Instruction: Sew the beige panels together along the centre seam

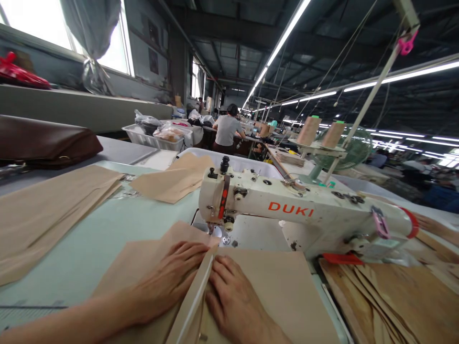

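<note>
A tan sheet-material panel [276, 272] lies under the needle end of a white sewing machine [251, 196]. A raised fold with a pale inner strip [195, 298] runs from the presser foot area toward me. My left hand [175, 272] rests flat on the panel left of the fold, fingers stretched out to its edge. To the right of the fold, my right hand [233, 298] has its fingers curled against it, closed on the panel. Both hands' fingertips are just in front of the needle area. The thumb of my left hand is hidden.
Other tan pieces [46, 205] lie on the pale green table at left, behind them a brown bag-like item [46, 141]. At right is a wooden board [412, 296] with tan strips. Thread cones [308, 130] stand behind the machine. A person [225, 129] sits farther back.
</note>
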